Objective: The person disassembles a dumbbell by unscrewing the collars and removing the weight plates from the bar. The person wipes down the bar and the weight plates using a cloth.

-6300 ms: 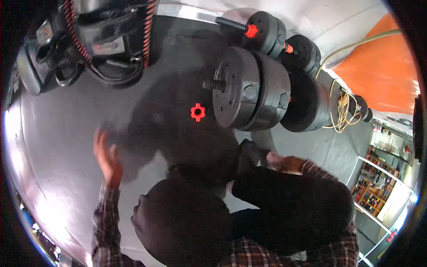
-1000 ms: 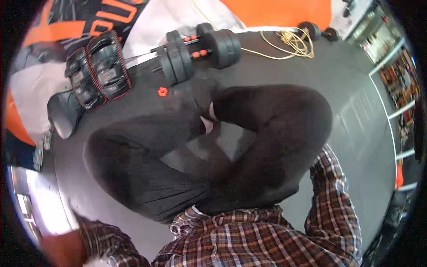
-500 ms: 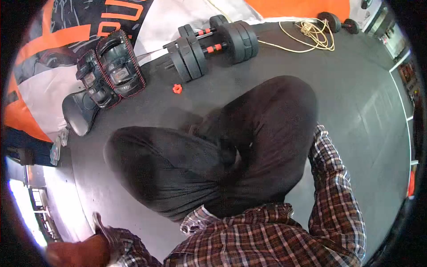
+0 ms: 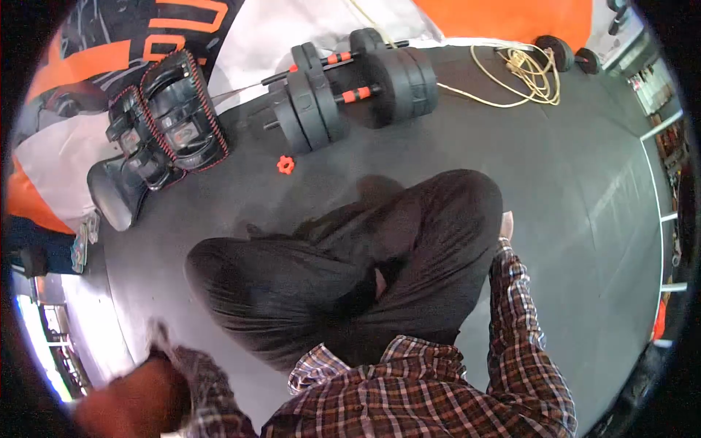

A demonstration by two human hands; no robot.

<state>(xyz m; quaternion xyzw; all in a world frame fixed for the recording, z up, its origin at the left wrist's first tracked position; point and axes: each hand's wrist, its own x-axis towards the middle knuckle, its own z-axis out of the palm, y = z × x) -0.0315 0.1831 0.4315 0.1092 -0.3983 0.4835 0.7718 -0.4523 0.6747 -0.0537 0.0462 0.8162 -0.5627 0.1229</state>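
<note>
The left hand (image 4: 131,400) is blurred at the lower left, and the right hand (image 4: 507,225) is partly hidden beside the right knee (image 4: 467,208); whether either is spread or closed cannot be told. Beyond the knees, a red nut (image 4: 285,165) is seen on the grey floor (image 4: 577,190), near a dumbbell (image 4: 356,94). Black pads (image 4: 182,120) are placed leftward; a yellow cord (image 4: 537,77) is coiled rightward.

You seated in a gym, dark smooth floor (image 4: 569,190) beneath you, dumbbells (image 4: 308,108) with black plates ahead, strapped black training pads (image 4: 184,120) near them, an orange-and-white printed banner (image 4: 511,18) lining the far edge.
</note>
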